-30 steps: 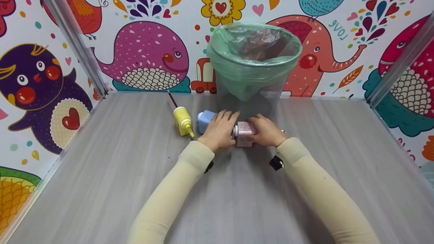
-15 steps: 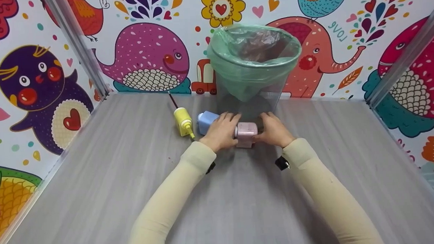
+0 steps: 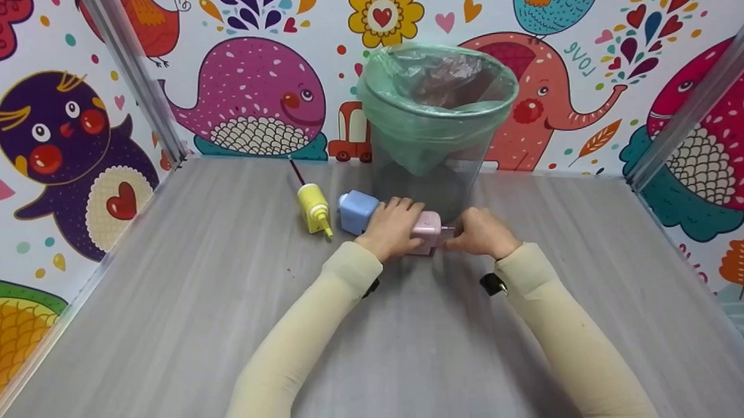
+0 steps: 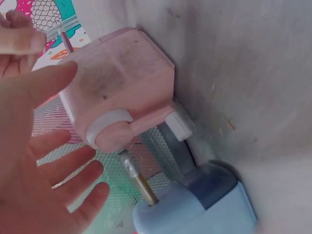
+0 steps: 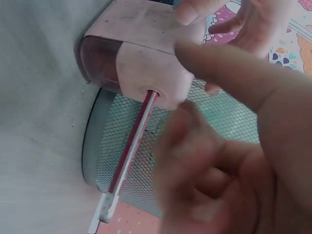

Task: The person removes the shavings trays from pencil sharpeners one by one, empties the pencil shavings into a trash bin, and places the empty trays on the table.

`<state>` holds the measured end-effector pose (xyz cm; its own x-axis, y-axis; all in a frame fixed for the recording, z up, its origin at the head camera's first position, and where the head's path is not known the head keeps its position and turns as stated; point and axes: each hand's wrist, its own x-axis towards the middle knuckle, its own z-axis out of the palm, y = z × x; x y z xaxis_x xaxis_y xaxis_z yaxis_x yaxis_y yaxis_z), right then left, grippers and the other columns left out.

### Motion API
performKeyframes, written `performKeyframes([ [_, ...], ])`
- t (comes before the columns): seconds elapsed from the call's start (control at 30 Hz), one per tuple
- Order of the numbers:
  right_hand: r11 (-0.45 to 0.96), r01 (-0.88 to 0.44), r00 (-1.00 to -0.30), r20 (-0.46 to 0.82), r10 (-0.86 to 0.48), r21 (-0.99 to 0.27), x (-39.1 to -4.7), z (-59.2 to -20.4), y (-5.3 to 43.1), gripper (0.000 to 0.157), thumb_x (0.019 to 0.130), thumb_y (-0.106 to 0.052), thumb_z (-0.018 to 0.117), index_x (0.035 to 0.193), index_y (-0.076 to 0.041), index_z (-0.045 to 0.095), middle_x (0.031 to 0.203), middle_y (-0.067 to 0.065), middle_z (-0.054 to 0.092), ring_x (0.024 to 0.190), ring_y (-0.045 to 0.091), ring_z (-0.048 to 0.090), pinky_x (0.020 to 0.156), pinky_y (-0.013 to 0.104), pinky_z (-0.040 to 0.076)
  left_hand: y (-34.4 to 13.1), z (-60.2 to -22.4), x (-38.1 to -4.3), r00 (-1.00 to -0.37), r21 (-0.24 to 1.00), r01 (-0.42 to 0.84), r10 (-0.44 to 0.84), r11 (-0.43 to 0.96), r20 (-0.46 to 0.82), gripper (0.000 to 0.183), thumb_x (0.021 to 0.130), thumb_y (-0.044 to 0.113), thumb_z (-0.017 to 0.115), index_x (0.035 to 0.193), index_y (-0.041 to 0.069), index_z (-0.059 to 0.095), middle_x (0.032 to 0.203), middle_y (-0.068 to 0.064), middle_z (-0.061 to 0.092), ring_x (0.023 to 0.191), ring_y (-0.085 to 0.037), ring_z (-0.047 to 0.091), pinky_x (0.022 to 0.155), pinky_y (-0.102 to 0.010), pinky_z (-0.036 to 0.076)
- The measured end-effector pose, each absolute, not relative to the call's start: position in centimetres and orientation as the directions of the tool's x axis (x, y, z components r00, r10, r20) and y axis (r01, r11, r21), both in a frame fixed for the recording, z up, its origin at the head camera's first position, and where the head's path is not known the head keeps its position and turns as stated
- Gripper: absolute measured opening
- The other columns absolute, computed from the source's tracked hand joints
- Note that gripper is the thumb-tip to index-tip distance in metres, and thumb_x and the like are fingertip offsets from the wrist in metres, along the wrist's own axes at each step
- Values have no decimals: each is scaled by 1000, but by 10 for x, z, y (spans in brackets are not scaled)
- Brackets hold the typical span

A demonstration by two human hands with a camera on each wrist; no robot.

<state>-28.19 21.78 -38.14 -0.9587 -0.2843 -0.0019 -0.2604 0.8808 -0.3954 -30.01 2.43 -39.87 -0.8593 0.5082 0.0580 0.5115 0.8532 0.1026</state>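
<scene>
A pink crank pencil sharpener [image 3: 427, 225] stands at the foot of the bin, with a dark red pencil [image 5: 131, 146] sticking out of its right side. Its white crank handle [image 4: 178, 126] faces left. Over the sharpener lies my left hand [image 3: 394, 227], thumb on its near side, the fairly straight fingers [image 4: 73, 165] spread along the far side. My right hand [image 3: 484, 233] hovers beside the pencil, fingers loosely bent and blurred, nothing in them; the whole pencil shows past them in the right wrist view. A blue sharpener [image 3: 356, 211] sits just left, holding a gold-coloured pencil [image 4: 144, 187].
Behind the hands stands a mesh waste bin [image 3: 426, 170] with a green liner [image 3: 400, 121] folded over its rim. Left of the blue sharpener is a yellow sharpener [image 3: 313, 202] with a dark pencil [image 3: 296, 172] in its back. Patterned walls [image 3: 439, 2] enclose the grey table [image 3: 401, 344].
My right hand has drawn back to the right off the pink sharpener, uncovering the pencil. My left hand has slid right, farther over the sharpener, which has shifted slightly right.
</scene>
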Motion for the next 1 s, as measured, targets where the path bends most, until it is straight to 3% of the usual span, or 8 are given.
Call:
performKeyframes([
  [0.2, 894, -238, -935, -160, -317, -378, -281, -390, 223, 21, 78, -22, 81, 73, -3, 75, 60, 0, 64, 52, 10, 53, 48, 24, 40, 27, -403, -303, -857, 99, 515, 513, 852, 41, 65, 94, 41, 67, 148, 12, 47, 147, -10, 54, 137, -28, 50, 115, -48, 40],
  [0.3, 905, -218, -928, -211, -309, -364, -280, -396, 222, 22, 79, -25, 80, 75, -4, 75, 61, -2, 61, 53, 11, 51, 49, 25, 39, 28, -406, -304, -854, 91, 521, 520, 849, 35, 63, 94, 40, 68, 147, 12, 47, 145, -10, 56, 135, -28, 52, 114, -47, 41],
  [0.43, 907, -235, -926, -202, -318, -349, -280, -406, 220, 25, 80, -26, 78, 75, -3, 71, 59, -4, 48, 54, 12, 42, 49, 27, 32, 28, -408, -305, -851, 81, 526, 524, 847, 37, 59, 95, 38, 68, 145, 13, 49, 141, -9, 58, 131, -27, 54, 112, -47, 43],
  [0.8, 906, -251, -926, -187, -327, -342, -284, -418, 218, 27, 82, -27, 77, 82, 0, 71, 66, 1, 56, 60, 15, 47, 53, 28, 37, 25, -408, -308, -838, 73, 546, 540, 835, 83, 49, 95, 32, 68, 139, 14, 56, 134, -8, 63, 125, -26, 59, 108, -46, 46],
  [0.9, 900, -281, -925, -154, -346, -334, -284, -420, 218, 30, 83, -26, 77, 94, 1, 73, 78, 9, 67, 66, 19, 53, 60, 34, 46, 23, -408, -308, -839, 82, 543, 537, 836, 83, 49, 95, 31, 69, 139, 14, 57, 134, -8, 64, 126, -27, 59, 108, -46, 46],
  [1.0, 886, -323, -922, -101, -374, -332, -283, -424, 218, 39, 84, -25, 78, 111, 2, 71, 100, 17, 74, 80, 25, 62, 76, 45, 54, 22, -409, -308, -837, 85, 547, 540, 833, 93, 49, 94, 31, 70, 137, 13, 58, 133, -9, 64, 125, -27, 59, 107, -45, 47],
])
